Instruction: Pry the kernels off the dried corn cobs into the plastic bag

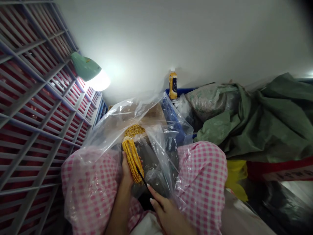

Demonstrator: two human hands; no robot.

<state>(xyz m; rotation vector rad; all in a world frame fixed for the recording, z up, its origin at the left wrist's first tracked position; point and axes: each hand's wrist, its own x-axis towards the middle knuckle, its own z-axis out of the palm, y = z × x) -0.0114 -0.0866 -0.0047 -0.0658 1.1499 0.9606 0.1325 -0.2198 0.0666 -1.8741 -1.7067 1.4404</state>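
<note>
An ear of yellow corn (131, 156) is held in my left hand (126, 171), the fingers wrapped around its underside. A dark gap runs along the cob where a row of kernels is gone. In my right hand (162, 204) is a thin dark rod-like tool (143, 179), its tip against the lower part of the ear; its exact kind I cannot make out. Loose corn kernels (134, 130) lie beyond the ear, inside a clear plastic bag (156, 150) spread between my knees and over them.
Stacked plastic crates (46, 98) rise on the left, with a lit green lamp (90, 71) fixed to them. A yellow bottle (173, 85) stands by a blue bin (181, 130). Full sacks and green cloth (264, 120) lie to the right. A white wall (195, 36) closes the back.
</note>
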